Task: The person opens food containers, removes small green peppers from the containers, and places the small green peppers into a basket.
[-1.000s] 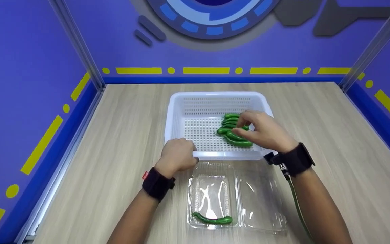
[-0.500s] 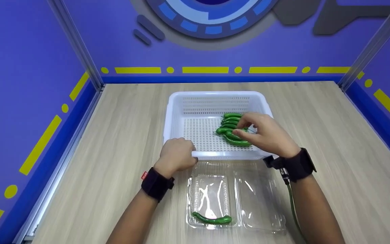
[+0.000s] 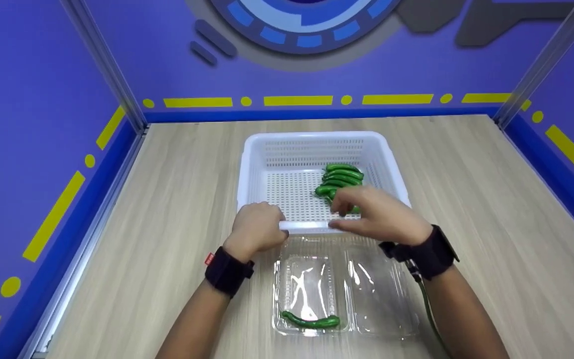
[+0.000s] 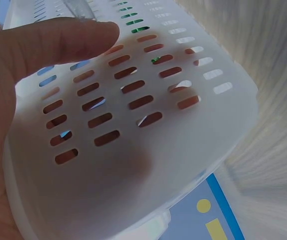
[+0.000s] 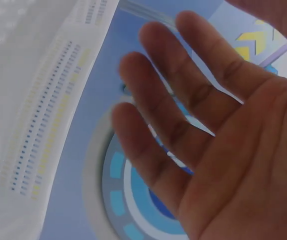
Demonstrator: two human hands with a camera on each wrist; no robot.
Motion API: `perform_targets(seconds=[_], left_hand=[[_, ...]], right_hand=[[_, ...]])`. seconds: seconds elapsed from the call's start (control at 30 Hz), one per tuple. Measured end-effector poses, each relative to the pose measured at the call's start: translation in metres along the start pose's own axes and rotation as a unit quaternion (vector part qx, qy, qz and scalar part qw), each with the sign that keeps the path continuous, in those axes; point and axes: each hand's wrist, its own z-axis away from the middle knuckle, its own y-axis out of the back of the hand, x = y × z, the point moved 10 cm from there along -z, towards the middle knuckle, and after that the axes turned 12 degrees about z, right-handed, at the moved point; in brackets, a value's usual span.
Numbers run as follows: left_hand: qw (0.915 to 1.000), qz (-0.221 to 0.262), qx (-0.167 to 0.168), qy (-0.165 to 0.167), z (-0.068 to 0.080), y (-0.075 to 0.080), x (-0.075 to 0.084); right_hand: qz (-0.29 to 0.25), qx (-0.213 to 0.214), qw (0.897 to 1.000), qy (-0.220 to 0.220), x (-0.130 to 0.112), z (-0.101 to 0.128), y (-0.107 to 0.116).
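My left hand (image 3: pixel 258 227) grips the near left rim of a white plastic basket (image 3: pixel 312 136). In the left wrist view its thumb (image 4: pixel 66 45) lies along the outside of the slotted wall, and its fingers show dimly through the slots from inside. Several green chili peppers (image 3: pixel 343 175) lie together at the basket's right side. My right hand (image 3: pixel 384 214) hovers over the near right of the basket, hiding some peppers. Its fingers are loosely bent, and the right wrist view shows the palm (image 5: pixel 243 165) holding nothing. One more chili pepper (image 3: pixel 312 322) lies in a clear clamshell box.
The clear clamshell box (image 3: pixel 303 264) lies unfolded in front of the basket, its lid (image 3: pixel 379 299) to the right. A cable (image 3: pixel 429 309) runs along the right forearm. Blue printed panels (image 3: pixel 297 75) enclose the wooden table (image 3: pixel 182 169) at the back and sides.
My right hand has drawn back toward the basket's near rim, uncovering the peppers behind it. The left hand keeps its hold on the basket rim. The head view has shifted slightly.
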Motion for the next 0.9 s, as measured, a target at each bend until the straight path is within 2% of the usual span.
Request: perform_targets(seconds=[0.13,0.33,0.67,0.9], left_hand=[[1.0000,0.000,0.003,0.003,0.001,-0.001,-0.001],[1.0000,0.002,0.008,-0.002,0.001,0.000,0.001],[1.0000,0.001,-0.003,0.006,0.000,-0.001,0.000],[1.0000,0.001,0.002,0.002,0.001,0.001,0.001]], right_hand=[[0.023,-0.057,0.998,0.019,-0.021,0.003,-0.018],[0.053,-0.130,0.990,0.018,-0.044,0.012,-0.044],[0.091,-0.179,0.978,0.056,-0.070,0.015,-0.084],[0.119,-0.181,0.974,0.068,-0.076,0.014,-0.097]])
